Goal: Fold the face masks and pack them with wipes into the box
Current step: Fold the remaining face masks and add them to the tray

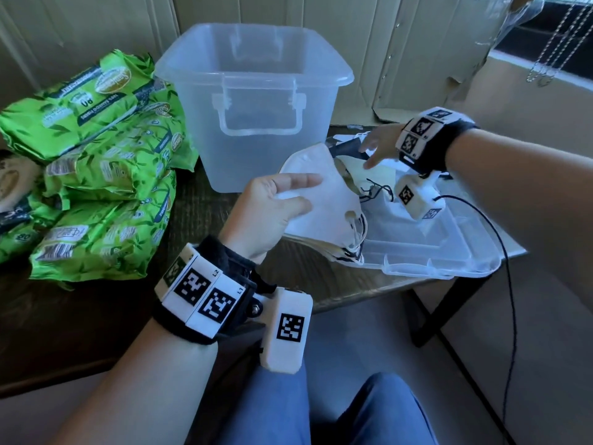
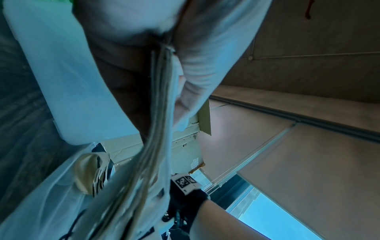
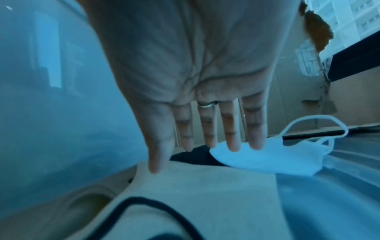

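Observation:
My left hand (image 1: 282, 200) grips a stack of folded white face masks (image 1: 324, 200), thumb on top; the left wrist view shows the stack's layered edges (image 2: 156, 146) pinched between thumb and fingers. My right hand (image 1: 375, 149) reaches with straight, spread fingers over loose masks on the clear lid (image 1: 455, 252). In the right wrist view its fingertips (image 3: 232, 146) hover just above a white mask (image 3: 267, 159) with ear loops, beside a beige mask (image 3: 205, 186). The clear plastic box (image 1: 253, 101) stands open behind. Green wipe packs (image 1: 106, 175) are piled at the left.
The dark wooden table (image 1: 80, 316) carries everything; its right edge and black leg (image 1: 449, 300) are near the lid. A black cable (image 1: 507, 252) hangs from my right wrist. Cardboard panels (image 1: 401, 43) stand behind the box. My blue-trousered legs (image 1: 321, 412) are below.

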The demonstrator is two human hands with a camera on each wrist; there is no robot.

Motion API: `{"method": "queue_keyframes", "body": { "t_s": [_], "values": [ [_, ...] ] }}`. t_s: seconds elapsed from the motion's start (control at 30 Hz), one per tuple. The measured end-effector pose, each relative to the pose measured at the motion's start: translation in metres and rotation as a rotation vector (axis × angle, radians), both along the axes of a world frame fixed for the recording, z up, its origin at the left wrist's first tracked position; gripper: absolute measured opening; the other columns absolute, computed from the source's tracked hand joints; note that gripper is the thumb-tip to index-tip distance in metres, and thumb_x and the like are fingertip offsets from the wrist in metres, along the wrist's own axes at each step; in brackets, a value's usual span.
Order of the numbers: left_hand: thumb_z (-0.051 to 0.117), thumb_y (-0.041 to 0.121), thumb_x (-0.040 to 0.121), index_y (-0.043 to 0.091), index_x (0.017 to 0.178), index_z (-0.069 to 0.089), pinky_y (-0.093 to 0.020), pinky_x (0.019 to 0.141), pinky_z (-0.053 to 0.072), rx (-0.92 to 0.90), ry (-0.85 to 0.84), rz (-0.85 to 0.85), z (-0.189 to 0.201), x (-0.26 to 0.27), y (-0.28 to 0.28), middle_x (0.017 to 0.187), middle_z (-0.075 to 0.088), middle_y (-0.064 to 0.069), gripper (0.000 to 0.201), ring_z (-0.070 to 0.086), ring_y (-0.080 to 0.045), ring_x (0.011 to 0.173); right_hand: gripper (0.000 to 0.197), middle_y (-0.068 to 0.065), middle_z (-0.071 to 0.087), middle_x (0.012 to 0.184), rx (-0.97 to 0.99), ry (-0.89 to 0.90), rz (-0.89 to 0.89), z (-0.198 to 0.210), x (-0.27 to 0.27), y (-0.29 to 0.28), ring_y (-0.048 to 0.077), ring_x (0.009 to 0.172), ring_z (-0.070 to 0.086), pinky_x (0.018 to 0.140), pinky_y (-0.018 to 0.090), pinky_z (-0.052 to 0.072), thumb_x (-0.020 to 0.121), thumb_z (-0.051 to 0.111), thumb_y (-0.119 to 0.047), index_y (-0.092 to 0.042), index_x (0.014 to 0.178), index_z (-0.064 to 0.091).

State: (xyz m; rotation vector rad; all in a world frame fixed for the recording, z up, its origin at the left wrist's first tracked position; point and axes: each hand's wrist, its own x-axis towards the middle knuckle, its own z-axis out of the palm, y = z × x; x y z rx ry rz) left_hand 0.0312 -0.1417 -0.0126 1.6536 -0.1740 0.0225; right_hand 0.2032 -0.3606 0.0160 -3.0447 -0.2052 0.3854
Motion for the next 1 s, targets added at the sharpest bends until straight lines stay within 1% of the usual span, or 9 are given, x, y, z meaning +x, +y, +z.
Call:
{"method": "queue_keyframes", "body": {
  "t_s": [0.07, 0.17, 0.23, 0.37, 0.53, 0.6, 0.7, 0.87, 1.0],
  "values": [
    [0.063, -0.002, 0.082, 0.032, 0.084, 0.07, -0.024, 0.103, 0.037, -0.023, 0.014, 0.006, -0.002, 0.0, 0.004, 0.105, 0.068, 0.009, 0.034, 0.058, -0.007, 0.106, 0.069, 0.011, 0.037, 0.145, -0.136, 0.059, 0.051, -0.008, 0.015, 0.007, 0.03, 0.128, 0.039, 0.104, 0.038, 0.032, 0.083, 0.065, -0.034, -0.012, 0.14, 0.035],
    [0.063, -0.002, 0.082, 0.031, 0.082, 0.071, -0.031, 0.108, 0.035, -0.047, 0.036, 0.02, -0.005, 0.001, 0.011, 0.105, 0.069, 0.008, 0.034, 0.059, -0.008, 0.108, 0.11, 0.008, 0.026, 0.151, -0.218, 0.116, 0.181, -0.015, 0.041, 0.017, 0.033, 0.133, 0.033, 0.105, 0.052, 0.033, 0.06, 0.078, -0.051, -0.032, 0.146, 0.012],
    [0.063, -0.002, 0.082, 0.031, 0.082, 0.072, -0.034, 0.11, 0.035, -0.058, 0.047, 0.025, -0.007, 0.004, 0.014, 0.104, 0.07, 0.008, 0.034, 0.059, -0.008, 0.108, 0.117, 0.009, 0.019, 0.153, -0.314, 0.109, 0.283, -0.02, 0.052, 0.025, 0.036, 0.134, 0.029, 0.103, 0.055, 0.033, 0.055, 0.08, -0.052, -0.038, 0.145, 0.005],
    [0.062, -0.002, 0.083, 0.03, 0.085, 0.07, -0.031, 0.109, 0.035, -0.063, 0.06, 0.036, -0.009, 0.008, 0.018, 0.105, 0.069, 0.008, 0.034, 0.058, -0.005, 0.107, 0.102, 0.012, 0.03, 0.146, -0.32, 0.099, 0.302, -0.025, 0.053, 0.042, 0.034, 0.123, 0.044, 0.094, 0.046, 0.043, 0.062, 0.083, -0.019, -0.016, 0.144, 0.023],
    [0.061, -0.003, 0.083, 0.028, 0.087, 0.07, -0.012, 0.093, 0.037, -0.064, 0.068, 0.024, -0.012, 0.01, 0.019, 0.103, 0.069, 0.01, 0.032, 0.057, 0.004, 0.1, 0.068, 0.012, 0.058, 0.115, -0.359, 0.05, 0.271, -0.018, 0.051, 0.045, 0.031, 0.099, 0.057, 0.086, 0.036, 0.047, 0.064, 0.082, -0.028, -0.008, 0.122, 0.051],
    [0.061, -0.003, 0.083, 0.027, 0.087, 0.07, -0.012, 0.093, 0.037, -0.066, 0.073, 0.028, -0.013, 0.01, 0.021, 0.103, 0.069, 0.01, 0.032, 0.058, 0.003, 0.1, 0.053, 0.013, 0.063, 0.099, -0.309, 0.012, 0.261, -0.011, 0.047, 0.044, 0.029, 0.086, 0.058, 0.081, 0.036, 0.048, 0.068, 0.08, -0.026, -0.005, 0.112, 0.058],
    [0.061, -0.002, 0.083, 0.027, 0.087, 0.071, -0.02, 0.101, 0.037, -0.07, 0.072, 0.033, -0.014, 0.011, 0.022, 0.106, 0.07, 0.007, 0.031, 0.059, -0.003, 0.106, 0.033, 0.004, 0.057, 0.068, -0.149, -0.09, 0.162, 0.006, 0.031, 0.037, 0.022, 0.061, 0.051, 0.061, 0.028, 0.044, 0.073, 0.077, -0.021, -0.007, 0.1, 0.063],
    [0.06, 0.001, 0.084, 0.028, 0.085, 0.071, -0.023, 0.106, 0.033, -0.088, 0.059, 0.044, -0.011, 0.009, 0.018, 0.107, 0.069, 0.009, 0.029, 0.055, -0.003, 0.114, 0.02, 0.01, 0.054, 0.082, 0.151, -0.428, 0.009, 0.04, -0.014, 0.006, 0.023, 0.079, 0.047, 0.071, 0.03, 0.037, 0.077, 0.071, -0.023, -0.009, 0.09, 0.065],
    [0.06, 0.003, 0.085, 0.03, 0.087, 0.07, -0.017, 0.101, 0.035, -0.073, 0.011, 0.045, -0.006, 0.006, 0.003, 0.11, 0.068, 0.01, 0.029, 0.054, -0.002, 0.115, 0.019, 0.012, 0.047, 0.078, 0.357, -0.553, -0.078, 0.049, -0.059, -0.006, 0.02, 0.077, 0.042, 0.066, 0.025, 0.029, 0.08, 0.067, -0.016, -0.002, 0.092, 0.065]
  ]
}}
